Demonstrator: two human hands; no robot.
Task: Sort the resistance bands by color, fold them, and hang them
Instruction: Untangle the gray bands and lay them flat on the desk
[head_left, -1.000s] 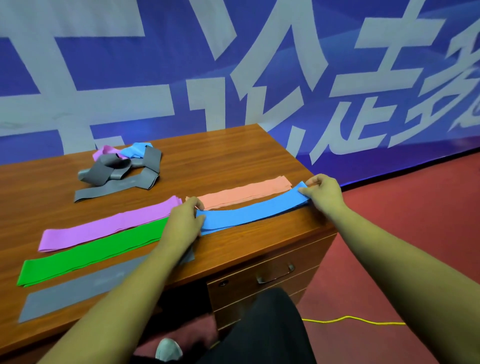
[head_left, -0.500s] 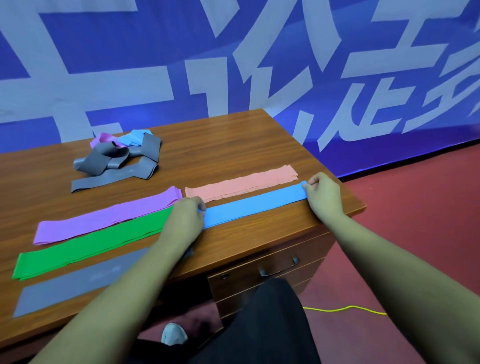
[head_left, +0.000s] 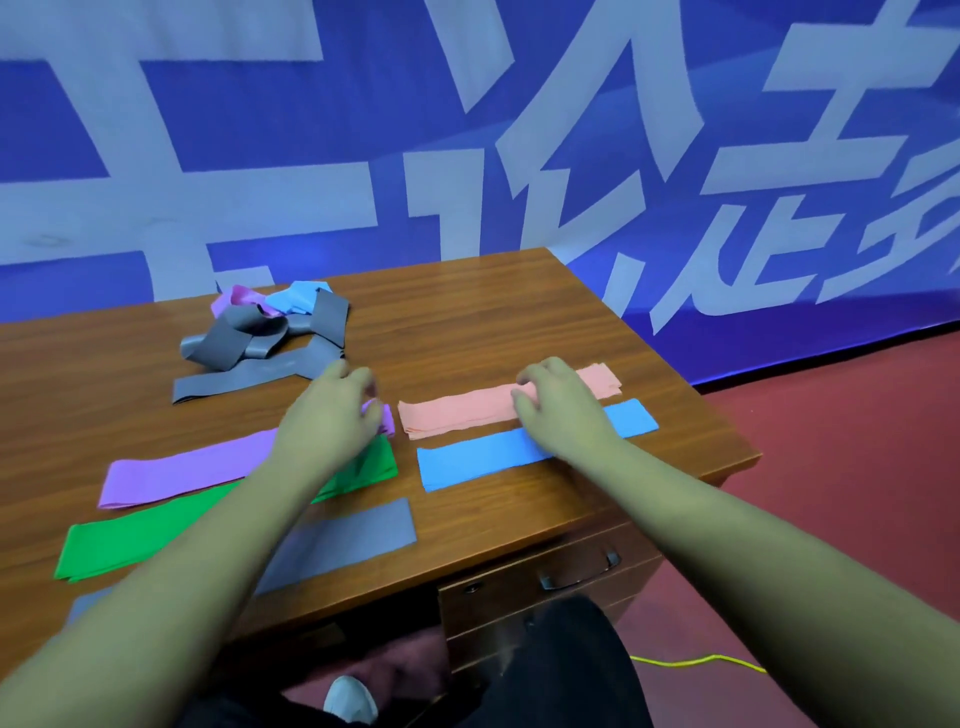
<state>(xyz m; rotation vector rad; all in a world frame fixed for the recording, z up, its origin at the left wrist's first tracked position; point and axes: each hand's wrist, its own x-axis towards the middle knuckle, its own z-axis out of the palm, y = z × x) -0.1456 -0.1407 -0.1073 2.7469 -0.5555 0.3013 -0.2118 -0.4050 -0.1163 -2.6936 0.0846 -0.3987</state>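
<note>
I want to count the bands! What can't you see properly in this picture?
- Pile, head view: bands tangled over each other, no sure count.
- Gray band: left arm covers its middle.
- Purple band: left hand covers part.
- Left fingers: motion blur, grip unclear.
- Hanging place: none in view.

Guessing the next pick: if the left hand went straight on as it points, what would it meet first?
Likely the end of the grey band trailing from the tangled pile, just beyond the left hand; it might slip past onto bare desk, depth unclear.
</note>
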